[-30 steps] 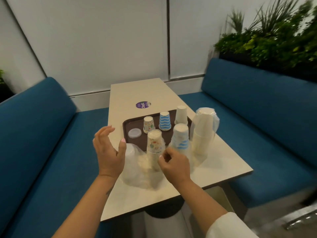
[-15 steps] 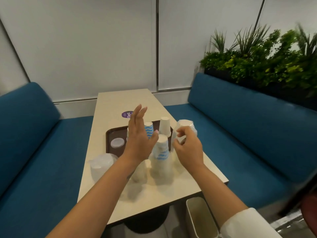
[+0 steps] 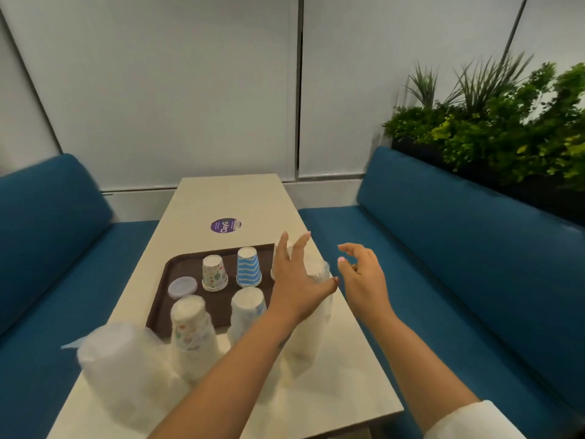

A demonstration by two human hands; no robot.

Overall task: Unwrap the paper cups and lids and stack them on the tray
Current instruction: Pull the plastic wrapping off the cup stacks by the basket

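Observation:
A brown tray (image 3: 161, 294) lies on the table and carries a leaf-print cup (image 3: 214, 273), a blue wavy cup (image 3: 248, 271) and a clear lid (image 3: 182, 287), all upside down. In front of it stand wrapped stacks: leaf-print cups (image 3: 189, 327), blue-striped cups (image 3: 247, 308), plain white cups (image 3: 311, 324) and a bag of lids (image 3: 118, 365). My left hand (image 3: 294, 280) spreads its fingers over the top of the white stack, thumb against it. My right hand (image 3: 361, 274) hovers just right of that stack, fingers loosely bent, holding nothing.
The beige table (image 3: 332, 400) has a purple round sticker (image 3: 225, 224) beyond the tray. Blue benches (image 3: 459, 248) flank both sides, with green plants (image 3: 493, 128) behind the right one. A white wall closes the far end.
Both hands have swung right from the middle stacks to the wrapped white stack. My left hand now reaches its top. The view has tilted down toward the table.

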